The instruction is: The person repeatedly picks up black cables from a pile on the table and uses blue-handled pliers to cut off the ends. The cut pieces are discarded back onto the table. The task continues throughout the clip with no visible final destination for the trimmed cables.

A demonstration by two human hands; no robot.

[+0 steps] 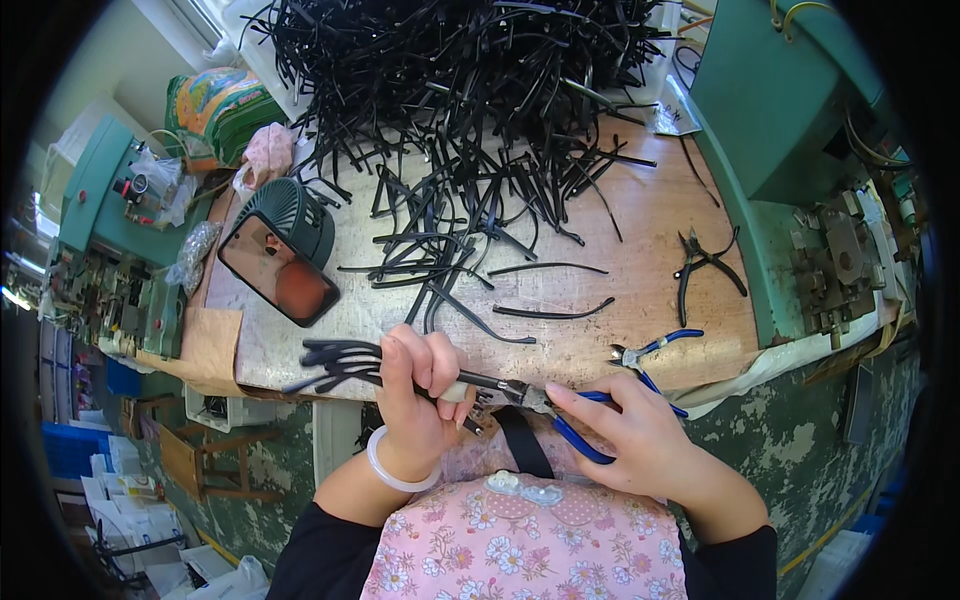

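My left hand [412, 395] is closed around a bunch of black eyeglass temples [338, 352], their curved ends fanning out to the left. One temple points right out of the fist, its end at the jaws of the diagonal cutters [580, 443]. These cutters have blue handles, and my right hand [640, 435] is wrapped round them. Whether the jaws touch the temple I cannot tell. Just beyond my right hand lies a second pair of blue-handled cutters [628, 355]. Loose black temples [555, 313] are scattered on the wooden table [640, 290] beyond my hands.
A large heap of black temples [460, 70] covers the far side. Black-handled pliers [708, 265] lie at right, beside a green machine [790, 110]. At left, a phone [278, 268] leans on a round green object [308, 215]; another green machine [100, 190] stands beyond.
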